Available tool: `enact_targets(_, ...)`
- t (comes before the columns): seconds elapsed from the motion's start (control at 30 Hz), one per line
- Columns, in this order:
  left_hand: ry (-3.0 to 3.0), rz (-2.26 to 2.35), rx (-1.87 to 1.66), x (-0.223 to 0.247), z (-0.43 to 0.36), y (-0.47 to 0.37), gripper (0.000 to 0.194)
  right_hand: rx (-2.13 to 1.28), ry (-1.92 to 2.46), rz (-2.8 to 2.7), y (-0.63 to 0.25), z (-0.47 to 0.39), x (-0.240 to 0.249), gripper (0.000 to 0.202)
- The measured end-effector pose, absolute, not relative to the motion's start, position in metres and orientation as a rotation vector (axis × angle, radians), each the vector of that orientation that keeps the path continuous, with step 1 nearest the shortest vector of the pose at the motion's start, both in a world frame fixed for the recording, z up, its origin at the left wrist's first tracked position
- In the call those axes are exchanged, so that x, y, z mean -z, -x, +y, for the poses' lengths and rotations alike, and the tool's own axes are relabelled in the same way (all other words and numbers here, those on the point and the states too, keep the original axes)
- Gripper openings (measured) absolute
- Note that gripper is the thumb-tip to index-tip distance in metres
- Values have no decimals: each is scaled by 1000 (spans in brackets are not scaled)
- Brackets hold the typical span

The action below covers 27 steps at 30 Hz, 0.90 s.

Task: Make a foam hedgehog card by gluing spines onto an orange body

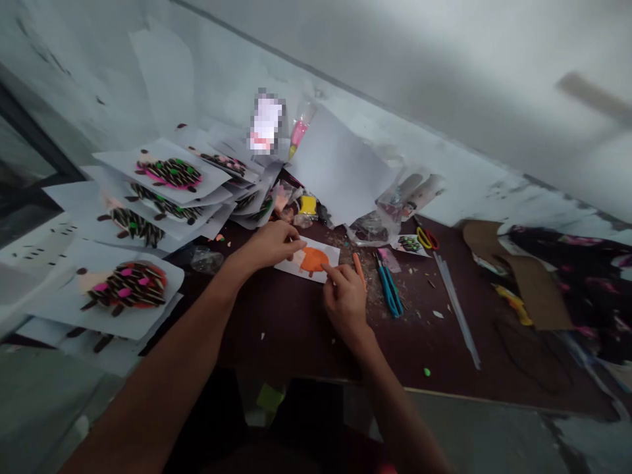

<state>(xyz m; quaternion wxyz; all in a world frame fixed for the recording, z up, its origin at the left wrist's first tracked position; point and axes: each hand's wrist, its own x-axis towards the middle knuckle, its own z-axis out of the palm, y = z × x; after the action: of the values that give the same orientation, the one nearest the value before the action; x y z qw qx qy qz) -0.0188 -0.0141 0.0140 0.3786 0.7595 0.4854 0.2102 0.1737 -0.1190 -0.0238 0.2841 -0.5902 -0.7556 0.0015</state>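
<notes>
Touching the orange shape (315, 259) on a small white card (282, 264), the right hand (344, 294) has a finger extended at its right edge, grip loosely curled. The left hand (282, 243) rests at the card's upper left, fingers bent; whether its grip pinches anything, I cannot tell. The card lies flat on the dark surface (289, 336), left of an orange stick (359, 268) and teal pliers (390, 289).

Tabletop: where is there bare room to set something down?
Mostly bare: the tabletop between the forearms, before the white card, and a strip between the clear sticks and yellow glue gun. Crowded: the left, under stacked papers, and the back, with plastic bags.
</notes>
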Motion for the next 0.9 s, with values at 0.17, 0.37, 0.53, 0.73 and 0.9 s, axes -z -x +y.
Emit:
enact_targets(0.17,-1459,942,-757,-16,-16,11,28,-199,1519,-1808,-171,-113,4,16)
enact_targets(0.37,-1248,659,-743,-16,-21,10,46,-607,1435,-1648,-158,-96,-22,21)
enact_targets(0.53,-1327,647,-762,-19,-24,11,40,-853,1302,-1556,-157,-75,-23,20)
enact_targets(0.73,-1305,747,-758,-9,-17,8,18,-669,1357,-1415,-164,-67,-9,14)
enact_targets(0.9,-1260,819,-844,-8,-15,8,17,-461,1421,-1456,-165,-72,-6,12)
